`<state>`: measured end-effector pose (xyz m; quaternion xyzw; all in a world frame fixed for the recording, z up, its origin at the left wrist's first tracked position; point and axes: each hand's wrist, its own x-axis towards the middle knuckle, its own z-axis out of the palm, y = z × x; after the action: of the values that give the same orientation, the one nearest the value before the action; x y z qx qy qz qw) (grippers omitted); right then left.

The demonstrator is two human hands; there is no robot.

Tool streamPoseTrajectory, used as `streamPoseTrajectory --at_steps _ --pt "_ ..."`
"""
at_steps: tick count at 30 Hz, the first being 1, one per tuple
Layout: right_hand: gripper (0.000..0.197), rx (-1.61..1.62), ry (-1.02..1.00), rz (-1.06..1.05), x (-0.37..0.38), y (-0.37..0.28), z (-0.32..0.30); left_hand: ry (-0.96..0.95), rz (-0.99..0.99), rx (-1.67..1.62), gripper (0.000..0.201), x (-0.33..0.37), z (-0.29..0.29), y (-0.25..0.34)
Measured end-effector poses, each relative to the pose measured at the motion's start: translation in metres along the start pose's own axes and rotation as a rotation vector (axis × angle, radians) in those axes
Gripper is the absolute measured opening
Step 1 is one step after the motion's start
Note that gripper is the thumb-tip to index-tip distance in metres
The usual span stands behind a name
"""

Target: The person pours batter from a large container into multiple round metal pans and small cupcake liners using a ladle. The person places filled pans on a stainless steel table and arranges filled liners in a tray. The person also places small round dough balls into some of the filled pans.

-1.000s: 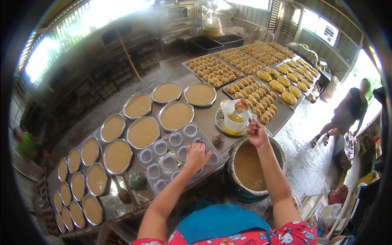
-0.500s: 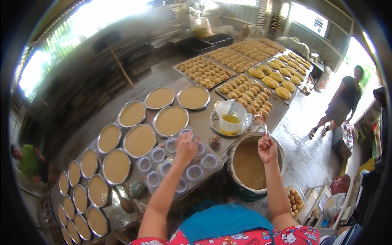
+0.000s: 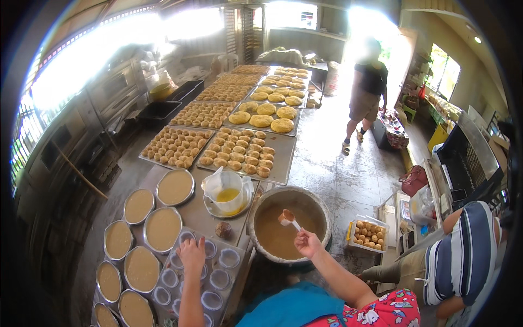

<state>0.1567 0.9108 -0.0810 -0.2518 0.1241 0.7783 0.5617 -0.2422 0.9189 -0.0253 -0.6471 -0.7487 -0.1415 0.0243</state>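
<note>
My right hand is closed around the pale handle of a batter-coated scoop. The scoop hangs over a large round pot of light brown batter. My left hand rests over a tray set with clear paper-like cup liners. Its fingers are spread, and some liners lie hidden under it. Left of the tray stand several round tins of batter. Beyond the tray, a pitcher of yellow liquid sits on a metal plate, near a small brown round object.
Trays of small rolls and flat yellow breads cover the table's far part. One person stands by the doorway; another in a striped shirt bends close at my right. A tub of round brown balls lies right of the pot.
The view has swung to the right. My right hand has brought the scoop from beside the pitcher to over the pot. My left hand stays above the liner tray.
</note>
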Motion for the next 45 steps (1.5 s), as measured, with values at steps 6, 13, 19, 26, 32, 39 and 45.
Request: streamPoseTrajectory --at_steps 6,13,19,26,32,39,45 --pt "0.022 0.034 0.066 -0.034 -0.005 0.011 -0.015 0.011 0.029 -0.007 0.046 0.003 -0.002 -0.001" --pt "0.017 0.062 0.071 -0.01 -0.008 0.026 -0.024 -0.008 0.032 -0.007 0.046 0.001 -0.005 -0.007" --pt "0.012 -0.006 0.073 -0.02 -0.011 0.025 -0.024 0.057 -0.048 -0.143 0.046 0.003 -0.008 -0.001" --pt "0.015 -0.16 0.029 0.059 -0.02 0.021 -0.014 0.18 -0.04 -0.26 0.044 -0.017 -0.034 0.017" --pt "0.02 -0.234 -0.096 0.12 -0.016 0.016 -0.011 0.235 0.041 -0.338 0.036 -0.043 -0.052 0.055" --pt "0.02 -0.262 -0.084 0.125 -0.017 0.014 -0.012 0.176 0.089 -0.447 0.03 -0.079 -0.055 0.101" --pt "0.021 -0.299 -0.071 0.175 -0.016 0.019 -0.014 0.147 0.105 -0.488 0.029 -0.096 -0.056 0.114"
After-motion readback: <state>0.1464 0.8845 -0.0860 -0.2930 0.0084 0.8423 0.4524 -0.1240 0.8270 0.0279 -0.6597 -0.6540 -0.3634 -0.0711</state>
